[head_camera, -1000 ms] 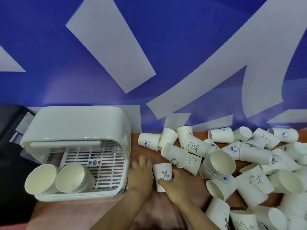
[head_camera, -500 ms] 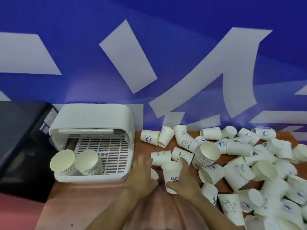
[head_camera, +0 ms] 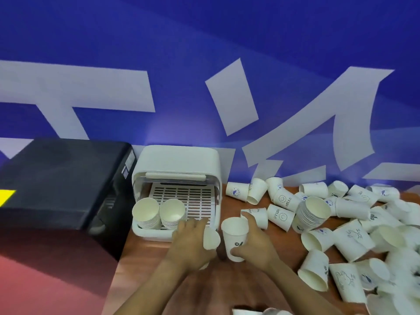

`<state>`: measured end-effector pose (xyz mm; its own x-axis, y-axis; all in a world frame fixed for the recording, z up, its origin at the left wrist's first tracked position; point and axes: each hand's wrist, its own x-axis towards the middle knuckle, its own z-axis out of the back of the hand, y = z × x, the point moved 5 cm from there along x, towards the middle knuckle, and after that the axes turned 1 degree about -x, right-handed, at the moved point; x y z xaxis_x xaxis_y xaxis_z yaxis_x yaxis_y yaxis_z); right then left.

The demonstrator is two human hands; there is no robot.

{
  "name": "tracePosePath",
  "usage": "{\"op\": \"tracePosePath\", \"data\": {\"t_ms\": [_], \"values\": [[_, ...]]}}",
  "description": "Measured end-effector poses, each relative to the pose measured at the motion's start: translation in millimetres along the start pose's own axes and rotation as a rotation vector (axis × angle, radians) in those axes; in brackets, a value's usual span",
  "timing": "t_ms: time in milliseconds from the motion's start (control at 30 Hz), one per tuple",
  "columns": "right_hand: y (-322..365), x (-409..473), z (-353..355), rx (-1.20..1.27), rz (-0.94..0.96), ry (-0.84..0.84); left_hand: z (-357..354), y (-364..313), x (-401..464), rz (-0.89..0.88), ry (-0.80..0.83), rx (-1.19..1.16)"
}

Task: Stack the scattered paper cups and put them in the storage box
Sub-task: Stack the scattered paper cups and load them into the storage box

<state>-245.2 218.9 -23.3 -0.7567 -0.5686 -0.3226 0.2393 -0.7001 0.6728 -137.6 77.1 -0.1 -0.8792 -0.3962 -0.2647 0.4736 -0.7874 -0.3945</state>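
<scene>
My right hand [head_camera: 254,245] grips an upright white paper cup [head_camera: 234,237] with a % mark, just right of the storage box [head_camera: 177,160]. My left hand [head_camera: 193,242] holds another white cup [head_camera: 210,238], its body mostly hidden under my fingers, beside the box's front right corner. The box is white with its lid raised; two cup stacks [head_camera: 146,213] [head_camera: 172,212] stand at its front left on a slotted tray. Several loose cups [head_camera: 352,237] lie scattered over the wooden table to the right, with one tall stack [head_camera: 311,212] lying among them.
A black machine [head_camera: 61,185] stands left of the box against the blue and white wall. The brown table [head_camera: 145,264] edge runs diagonally at the lower left, with a reddish floor beyond. More cups crowd the lower right corner.
The % cup was turned upright and lifted toward me in my right hand. My left hand picked up a second cup. The view swung to the left.
</scene>
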Motion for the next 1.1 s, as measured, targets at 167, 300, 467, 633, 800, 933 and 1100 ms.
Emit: {"op": "tracePosePath", "data": {"t_ms": [167, 300, 467, 633, 800, 933, 1100], "values": [[39.8, -7.1, -17.8, -0.001, 0.052, -0.026, 38.1, 29.7, -11.4, -0.053, -0.090, 0.017], [57.0, -8.8, -38.3, 0.083, 0.053, -0.049, 57.0, 53.5, -19.0, -0.087, -0.077, -0.026], [82.5, -8.1, -55.2, 0.130, 0.075, -0.118, 83.0, 87.8, -26.8, -0.101, -0.142, -0.091], [114.0, -3.2, -63.9, 0.149, 0.123, -0.203, 116.7, 118.9, -25.4, -0.072, -0.260, -0.120], [138.7, 3.2, -68.3, 0.123, 0.140, -0.271, 135.4, 133.2, -21.5, -0.041, -0.348, -0.097], [148.1, 13.2, -72.9, 0.118, 0.155, -0.276, 132.6, 142.3, -16.5, -0.017, -0.361, -0.120], [149.0, 26.5, -80.1, 0.123, 0.138, -0.266, 121.5, 150.3, -9.5, 0.001, -0.338, -0.143]]}}
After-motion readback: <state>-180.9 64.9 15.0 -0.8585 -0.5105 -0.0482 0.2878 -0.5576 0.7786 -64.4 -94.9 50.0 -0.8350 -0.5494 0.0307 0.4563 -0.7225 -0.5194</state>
